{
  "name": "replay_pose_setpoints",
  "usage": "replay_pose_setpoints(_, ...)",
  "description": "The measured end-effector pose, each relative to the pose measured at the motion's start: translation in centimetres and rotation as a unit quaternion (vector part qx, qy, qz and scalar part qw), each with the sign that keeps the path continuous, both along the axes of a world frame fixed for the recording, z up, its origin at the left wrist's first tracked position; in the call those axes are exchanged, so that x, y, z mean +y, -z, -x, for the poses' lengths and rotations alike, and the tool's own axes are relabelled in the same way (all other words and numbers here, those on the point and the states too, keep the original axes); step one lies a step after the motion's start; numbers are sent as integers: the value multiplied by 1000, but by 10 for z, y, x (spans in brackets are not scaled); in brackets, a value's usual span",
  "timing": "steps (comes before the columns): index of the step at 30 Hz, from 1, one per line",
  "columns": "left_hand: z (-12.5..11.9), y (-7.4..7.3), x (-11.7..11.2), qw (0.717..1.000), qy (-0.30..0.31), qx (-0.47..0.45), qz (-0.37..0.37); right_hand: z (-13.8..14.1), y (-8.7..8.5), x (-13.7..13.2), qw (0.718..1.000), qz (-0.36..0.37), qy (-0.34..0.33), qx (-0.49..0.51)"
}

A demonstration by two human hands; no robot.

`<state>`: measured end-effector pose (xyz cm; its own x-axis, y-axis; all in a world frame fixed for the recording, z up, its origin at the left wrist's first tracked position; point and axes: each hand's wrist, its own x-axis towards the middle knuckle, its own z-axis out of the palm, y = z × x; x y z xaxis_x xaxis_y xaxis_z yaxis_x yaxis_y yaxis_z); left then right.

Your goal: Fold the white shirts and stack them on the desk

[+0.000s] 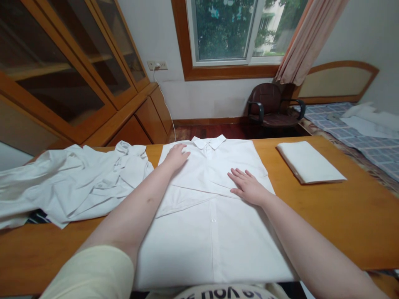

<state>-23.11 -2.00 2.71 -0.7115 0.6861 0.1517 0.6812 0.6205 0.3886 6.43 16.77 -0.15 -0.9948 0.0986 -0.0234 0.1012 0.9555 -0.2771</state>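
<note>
A white button-up shirt (183, 249) lies spread front side up on the wooden table, its collar at the far edge and its hem near my body. Its sleeves appear folded across the chest. My left hand (178, 157) rests on the shirt near its left shoulder, fingers stretched and slightly curved. Flat on the right side of the chest, by the folded sleeve, lies my right hand (248, 187) with its fingers spread. Neither hand grips anything.
A loose heap of white shirts (77, 178) covers the left of the wooden table (336, 224). On the right sits a neatly folded white garment (310, 162). Beyond the table are a brown armchair (269, 104), a bed (358, 128) and a glass-fronted cabinet (124, 112).
</note>
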Motion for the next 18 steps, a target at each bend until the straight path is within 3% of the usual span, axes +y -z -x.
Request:
replay_pose_setpoints(4, 22, 3, 41, 994, -108, -27, 21, 0, 1, 1, 1000, -13, -6, -9)
replay_pose_setpoints(8, 41, 10, 62, 978, -193, -64, 43, 0, -2, 2, 1000, -13, -6, -14)
replay_pose_setpoints(13, 43, 25, 76, 983, -158, -53, 74, 0, -4, 0, 1000, -12, -1, -24)
replay_pose_setpoints(18, 30, 24, 81, 993, -118, 10, 12, 1, -3, 1, 1000, -15, 0, -25)
